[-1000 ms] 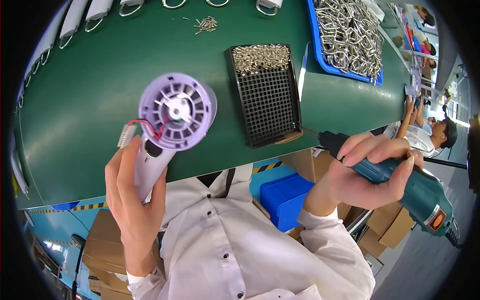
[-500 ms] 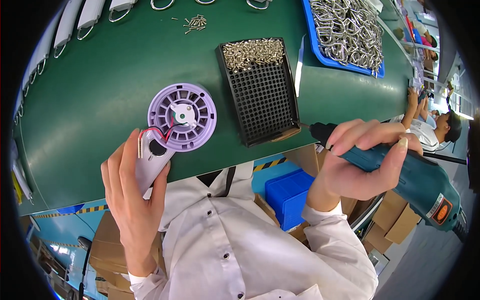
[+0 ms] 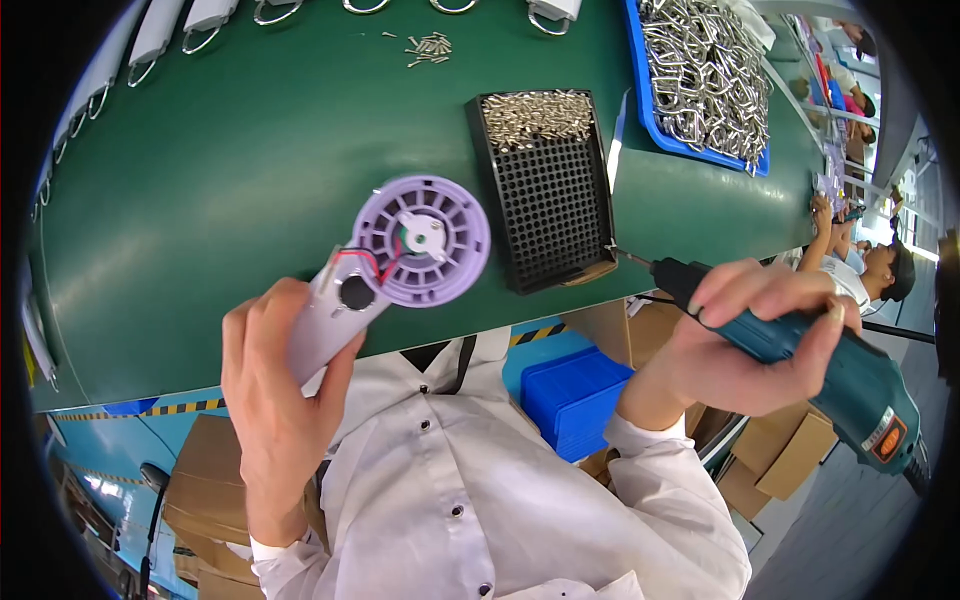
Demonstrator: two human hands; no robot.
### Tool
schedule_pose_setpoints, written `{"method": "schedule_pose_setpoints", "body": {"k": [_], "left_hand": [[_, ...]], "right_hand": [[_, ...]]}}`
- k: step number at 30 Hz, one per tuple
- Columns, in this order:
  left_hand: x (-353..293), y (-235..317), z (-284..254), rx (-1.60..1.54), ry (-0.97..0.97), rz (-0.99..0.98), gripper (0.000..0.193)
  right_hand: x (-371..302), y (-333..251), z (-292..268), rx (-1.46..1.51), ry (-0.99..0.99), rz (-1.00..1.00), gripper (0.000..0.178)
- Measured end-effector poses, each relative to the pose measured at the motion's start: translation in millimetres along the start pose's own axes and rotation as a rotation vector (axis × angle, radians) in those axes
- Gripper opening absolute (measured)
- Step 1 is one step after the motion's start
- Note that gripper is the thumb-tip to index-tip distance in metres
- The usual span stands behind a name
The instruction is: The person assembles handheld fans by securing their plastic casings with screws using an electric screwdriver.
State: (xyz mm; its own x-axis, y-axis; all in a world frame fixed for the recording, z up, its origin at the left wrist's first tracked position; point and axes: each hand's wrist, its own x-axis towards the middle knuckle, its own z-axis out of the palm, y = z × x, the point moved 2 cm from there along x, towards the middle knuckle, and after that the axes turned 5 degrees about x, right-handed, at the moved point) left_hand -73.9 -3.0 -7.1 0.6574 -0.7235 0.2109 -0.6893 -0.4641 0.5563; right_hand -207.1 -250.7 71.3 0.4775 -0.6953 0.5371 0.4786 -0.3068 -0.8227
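My left hand (image 3: pixel 285 385) grips the handle of a lavender handheld fan body (image 3: pixel 483 240), its round slotted head tilted up to the right. Red and black wires (image 3: pixel 375 262) run from the white hub to the handle, beside a round dark part. In my right hand (image 3: pixel 760 335) is a teal electric screwdriver (image 3: pixel 850 370), pointing left. Its thin bit ends at the lower right corner of a black screw tray (image 3: pixel 550 215); a tiny bright spot shows at the tip, too small to tell. Loose screws (image 3: pixel 540 117) fill the tray's far end.
A small heap of screws (image 3: pixel 430 47) lies on the green table (image 3: pixel 250 150). At the far right stands a blue bin (image 3: pixel 640 90) of metal rings. White parts with rings (image 3: pixel 550 12) line the far edge. A co-worker (image 3: pixel 850 275) sits to the right.
The fan has moved right, closer to the screw tray, still in my left hand. The screwdriver's tip stays by the tray's near right corner. The whole view has shifted slightly.
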Motion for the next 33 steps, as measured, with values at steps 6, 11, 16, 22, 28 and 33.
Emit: {"method": "schedule_pose_setpoints", "body": {"k": [6, 11, 16, 22, 28, 33], "left_hand": [[-0.7, 1.7, 2.9, -0.002, -0.012, 0.094, 0.064], [-1.4, 0.6, 1.4, 0.014, -0.029, 0.112, 0.067], [2.3, 4.3, -1.8, 0.163, -0.026, 0.190, 0.064], [7.4, 8.6, -6.8, 0.267, -0.100, 0.250, 0.066], [9.0, 12.4, -12.8, 0.185, -0.183, 0.173, 0.065], [9.3, 12.1, -11.9, 0.178, -0.172, 0.170, 0.066]], "right_hand": [[5.4, -14.5, 40.2, 0.169, -0.128, -0.026, 0.034], [11.4, -27.4, 69.7, 0.190, -0.366, 0.051, 0.036], [11.3, -23.9, 86.6, 0.122, -0.400, 0.047, 0.038], [14.4, -13.4, 92.3, 0.138, -0.493, 0.015, 0.038], [14.6, -3.1, 94.1, 0.114, -0.520, -0.001, 0.038], [15.0, 4.5, 93.3, 0.070, -0.575, 0.040, 0.036]]}}
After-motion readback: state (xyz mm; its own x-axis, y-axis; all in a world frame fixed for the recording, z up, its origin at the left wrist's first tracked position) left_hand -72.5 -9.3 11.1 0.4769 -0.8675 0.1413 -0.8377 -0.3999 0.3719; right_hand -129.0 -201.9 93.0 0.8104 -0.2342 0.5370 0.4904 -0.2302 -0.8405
